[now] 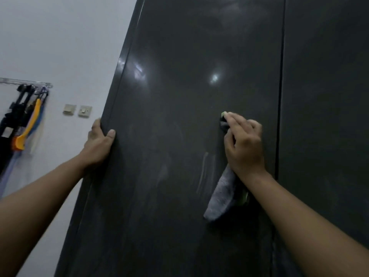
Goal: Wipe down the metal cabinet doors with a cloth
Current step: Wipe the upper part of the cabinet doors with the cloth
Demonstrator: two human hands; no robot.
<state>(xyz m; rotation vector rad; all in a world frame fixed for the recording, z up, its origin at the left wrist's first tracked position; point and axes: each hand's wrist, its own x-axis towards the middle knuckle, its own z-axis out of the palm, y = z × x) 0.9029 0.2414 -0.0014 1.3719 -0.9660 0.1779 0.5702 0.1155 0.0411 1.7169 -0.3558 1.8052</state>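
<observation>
Grey cloth (221,198) under flat right fingers (235,120) on dark door (179,96), left fingers (96,126) around edge

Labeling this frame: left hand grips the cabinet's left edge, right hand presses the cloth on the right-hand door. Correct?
One error: the right hand presses the cloth on the left door, just left of the seam, not on the right door. The left hand does grip the cabinet's left edge, as the head view shows.

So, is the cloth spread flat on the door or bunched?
Bunched. The right hand presses part of the cloth against the door; the rest hangs loose below the wrist.
</observation>
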